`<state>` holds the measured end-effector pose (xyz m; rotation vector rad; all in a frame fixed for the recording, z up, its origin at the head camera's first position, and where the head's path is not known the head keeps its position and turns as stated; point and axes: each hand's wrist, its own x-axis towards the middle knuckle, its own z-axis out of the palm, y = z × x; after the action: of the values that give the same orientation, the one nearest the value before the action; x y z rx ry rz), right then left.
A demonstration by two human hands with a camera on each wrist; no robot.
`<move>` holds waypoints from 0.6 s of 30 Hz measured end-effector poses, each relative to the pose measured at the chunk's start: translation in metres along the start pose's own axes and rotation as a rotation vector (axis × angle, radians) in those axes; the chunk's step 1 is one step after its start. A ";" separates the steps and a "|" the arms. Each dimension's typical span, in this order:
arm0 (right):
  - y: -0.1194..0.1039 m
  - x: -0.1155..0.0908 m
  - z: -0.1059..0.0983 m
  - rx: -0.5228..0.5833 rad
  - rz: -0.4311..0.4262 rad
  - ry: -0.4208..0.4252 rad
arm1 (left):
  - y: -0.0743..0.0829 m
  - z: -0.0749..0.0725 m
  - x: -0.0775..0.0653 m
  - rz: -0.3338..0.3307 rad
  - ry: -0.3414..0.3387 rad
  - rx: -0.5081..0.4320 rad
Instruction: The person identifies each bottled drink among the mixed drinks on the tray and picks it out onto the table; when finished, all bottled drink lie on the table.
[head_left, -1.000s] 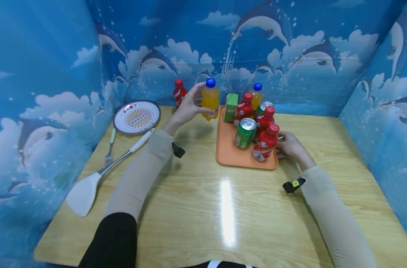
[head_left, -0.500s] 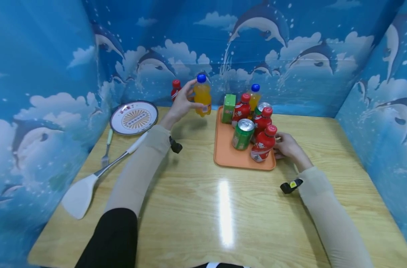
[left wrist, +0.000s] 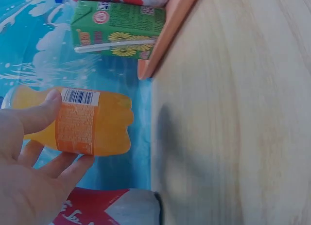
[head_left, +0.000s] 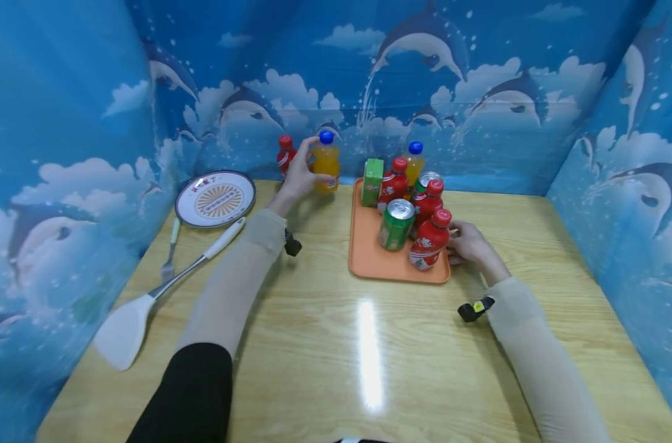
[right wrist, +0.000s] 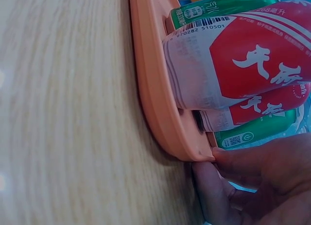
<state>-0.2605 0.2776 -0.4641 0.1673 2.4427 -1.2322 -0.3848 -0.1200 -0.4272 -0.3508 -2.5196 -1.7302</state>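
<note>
My left hand (head_left: 299, 177) grips a small bottle of orange drink (head_left: 326, 161) with a blue cap, left of the tray. In the left wrist view the thumb and fingers go round the orange bottle (left wrist: 114, 123), its base close over the table. A red bottle (head_left: 285, 155) stands just left of it, partly behind the hand. My right hand (head_left: 470, 242) is at the right edge of the orange tray (head_left: 366, 261). In the right wrist view thumb and finger pinch the tray's rim (right wrist: 187, 149), beside a red bottle (right wrist: 257, 55).
The tray bears a green juice carton (head_left: 372, 182), green cans (head_left: 396, 225), several red bottles (head_left: 430, 240) and another orange-drink bottle (head_left: 415, 161). On the left lie a plate (head_left: 216, 199), a fork (head_left: 170, 252) and a white spatula (head_left: 122, 332). A dolphin-print curtain (head_left: 291, 74) encloses the table.
My left hand has carried the orange-drink bottle leftward away from the tray, toward the red bottle, and then lowered it. The right hand keeps its hold on the tray's edge.
</note>
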 end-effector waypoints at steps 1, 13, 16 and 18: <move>0.000 0.000 0.000 0.000 -0.002 0.002 | -0.002 0.001 0.001 0.001 0.009 0.016; -0.002 -0.001 0.001 -0.007 0.002 0.009 | -0.015 0.016 0.007 -0.031 0.085 0.046; -0.002 -0.001 0.001 -0.010 0.004 0.014 | -0.016 0.019 0.008 -0.025 0.100 0.064; -0.002 -0.001 0.001 -0.010 0.006 0.018 | -0.017 0.022 0.008 -0.031 0.107 0.073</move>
<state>-0.2599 0.2752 -0.4630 0.1837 2.4616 -1.2203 -0.3949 -0.1045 -0.4488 -0.2097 -2.5165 -1.6153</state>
